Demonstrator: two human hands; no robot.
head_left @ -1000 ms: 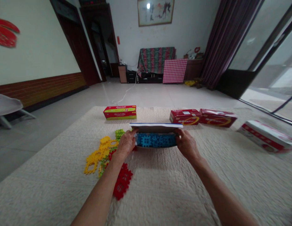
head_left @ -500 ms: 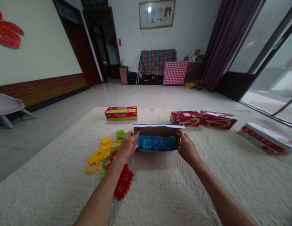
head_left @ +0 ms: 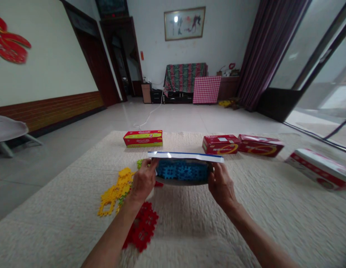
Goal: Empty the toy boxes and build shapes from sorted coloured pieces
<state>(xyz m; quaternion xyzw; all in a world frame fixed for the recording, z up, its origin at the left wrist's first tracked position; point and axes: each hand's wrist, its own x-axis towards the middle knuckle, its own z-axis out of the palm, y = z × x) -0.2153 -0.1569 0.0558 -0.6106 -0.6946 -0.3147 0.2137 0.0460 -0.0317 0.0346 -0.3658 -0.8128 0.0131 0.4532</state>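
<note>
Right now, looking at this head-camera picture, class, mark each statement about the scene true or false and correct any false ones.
1. The left hand and right hand hold an open box of blue interlocking plastic pieces. True.
2. The yellow pieces lie right of the right hand. False: they lie on the rug, left of the left hand.
3. The left hand grips red pieces. False: it holds the box; the red pieces lie on the rug below it.
4. A red-and-yellow box sits on the rug beyond the left hand. True.
</note>
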